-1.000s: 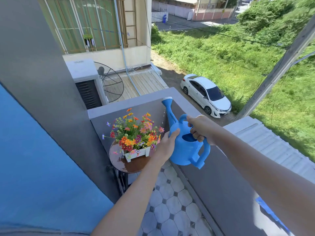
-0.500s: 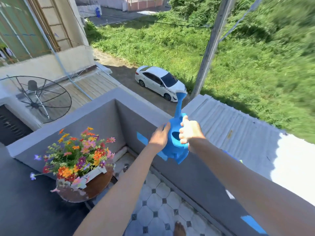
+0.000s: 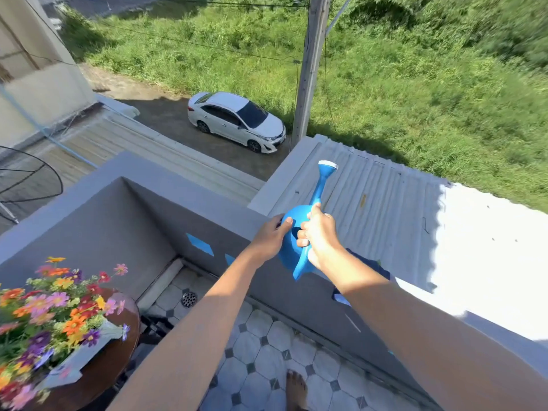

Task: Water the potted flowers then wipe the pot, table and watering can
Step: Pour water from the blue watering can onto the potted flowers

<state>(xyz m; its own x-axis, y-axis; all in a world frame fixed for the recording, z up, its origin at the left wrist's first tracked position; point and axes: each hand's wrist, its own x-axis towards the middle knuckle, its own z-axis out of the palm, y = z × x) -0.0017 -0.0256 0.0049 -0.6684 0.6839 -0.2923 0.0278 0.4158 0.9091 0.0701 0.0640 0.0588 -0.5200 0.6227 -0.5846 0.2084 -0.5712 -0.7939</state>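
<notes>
A blue watering can (image 3: 292,253) sits at the top of the grey balcony wall (image 3: 166,203), its spout pointing up and away over the corrugated roof. My right hand (image 3: 318,235) grips its handle. My left hand (image 3: 271,237) is pressed on the can's left side. The potted flowers (image 3: 56,310), orange, pink and purple in a white pot (image 3: 77,360), stand on a small round brown table (image 3: 115,363) at the lower left, well away from the can.
The balcony floor has grey octagonal tiles (image 3: 255,351) and a round drain (image 3: 189,299) in the corner. My bare foot (image 3: 296,390) shows at the bottom. Beyond the wall lie a corrugated roof (image 3: 385,203), a pole (image 3: 310,69), a white car (image 3: 237,120) and grass.
Both hands have carried the watering can rightward, away from the flowers, to the top of the balcony wall. The view has swung right, so the flowers now sit at the lower left.
</notes>
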